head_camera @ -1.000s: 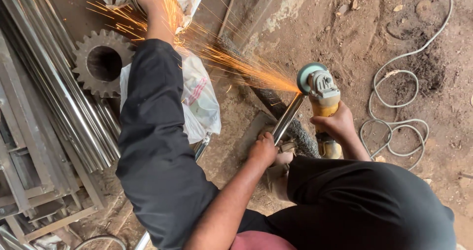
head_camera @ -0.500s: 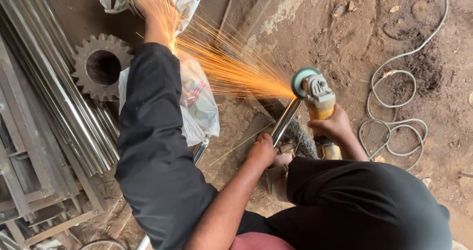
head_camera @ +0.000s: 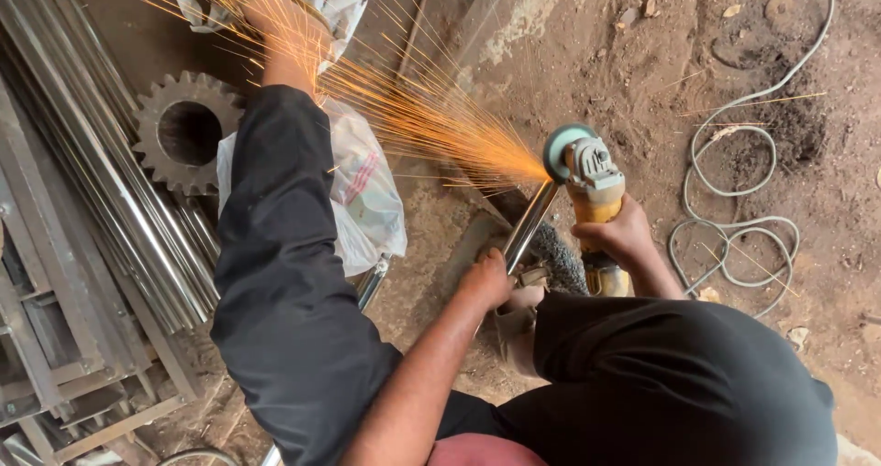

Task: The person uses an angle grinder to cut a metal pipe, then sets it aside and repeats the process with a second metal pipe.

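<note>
The left hand [head_camera: 485, 280] is clenched around a shiny metal tube [head_camera: 529, 224], and the right hand [head_camera: 621, 236] is wrapped tight on the yellow body of an angle grinder [head_camera: 587, 177]. The grinder's disc meets the tube's top end, throwing sparks [head_camera: 404, 108] toward ten o'clock. At nine o'clock lies a large gear wheel [head_camera: 188, 131]; a white cable [head_camera: 743, 200] coils at three o'clock.

Setting: a metal workshop with a bare dirt floor [head_camera: 697, 53]. Evidence: long steel bars [head_camera: 101, 181] and angle frames [head_camera: 64, 356] stacked well to the left of the left hand [head_camera: 484, 278]; a large toothed gear [head_camera: 186, 131] beside them; an angle grinder [head_camera: 592, 190] in the right hand [head_camera: 624, 236] threw orange sparks [head_camera: 413, 108]; a pale power cable [head_camera: 743, 200] lay coiled right of it.
</note>
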